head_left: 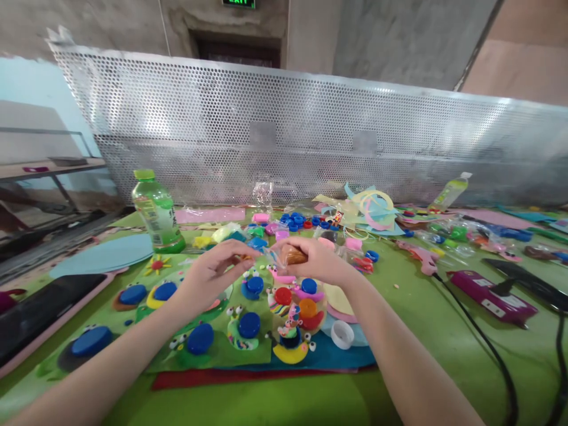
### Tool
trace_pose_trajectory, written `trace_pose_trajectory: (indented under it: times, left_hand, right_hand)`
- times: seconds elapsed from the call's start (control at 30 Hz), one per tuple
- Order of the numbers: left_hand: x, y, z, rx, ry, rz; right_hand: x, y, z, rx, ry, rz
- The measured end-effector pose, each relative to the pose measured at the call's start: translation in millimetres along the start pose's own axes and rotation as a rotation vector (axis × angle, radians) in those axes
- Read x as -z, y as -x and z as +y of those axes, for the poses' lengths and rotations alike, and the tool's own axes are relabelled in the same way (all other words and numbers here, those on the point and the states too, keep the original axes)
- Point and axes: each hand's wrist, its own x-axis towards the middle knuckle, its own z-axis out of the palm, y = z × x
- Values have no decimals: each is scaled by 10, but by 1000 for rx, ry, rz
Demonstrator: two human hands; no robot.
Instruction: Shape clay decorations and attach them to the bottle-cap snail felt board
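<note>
Both hands are raised together over a green felt sheet (pixel 222 349) covered with bottle-cap animals. My right hand (pixel 317 259) is closed on a small clear plastic bag (pixel 284 255) that holds an orange-brown lump. My left hand (pixel 217 267) pinches a tiny orange-brown piece at its fingertips, right beside the bag's mouth. Below the hands lie blue caps (pixel 249 324), a red cap (pixel 283 295), an orange cap (pixel 307 307) and a loose white cap (pixel 342 334).
A green drink bottle (pixel 156 213) stands at the back left. A pink glue gun (pixel 421 257) with a black cord (pixel 483 343) and a magenta power strip (pixel 492 297) lie on the right. Loose caps, foam scraps and bags crowd the back, under a perforated metal screen (pixel 310 136).
</note>
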Motion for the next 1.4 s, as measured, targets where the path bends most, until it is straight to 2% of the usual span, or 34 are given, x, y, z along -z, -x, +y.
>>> trace_pose_trajectory:
  times: [0.17,0.27,0.4,0.6,0.87,1.13,1.4]
  left_hand:
    - [-8,-1,5,-89,-200,-79]
    - [-14,-3,-11,-62,-281,-82]
    - [0,2,-73,-7,-336,-59]
    - [0,13,-136,82,-285,-70]
    - [-39,-3,-110,169,-195,-101]
    - [-78,55,14,121,-208,5]
    - [-109,-3,-9,80,-239,-98]
  right_hand:
    - [-111,-9,-50,8,32,-52]
    - [-152,-18,-53,20,55,-42]
    - [-215,-36,-20,95,165,39]
    - [-311,-51,-23,122,219,109]
    - [-390,8,-92,73,289,-22]
    - [-350,37,-180,35,249,-35]
    - [-369,23,-154,40,403,-101]
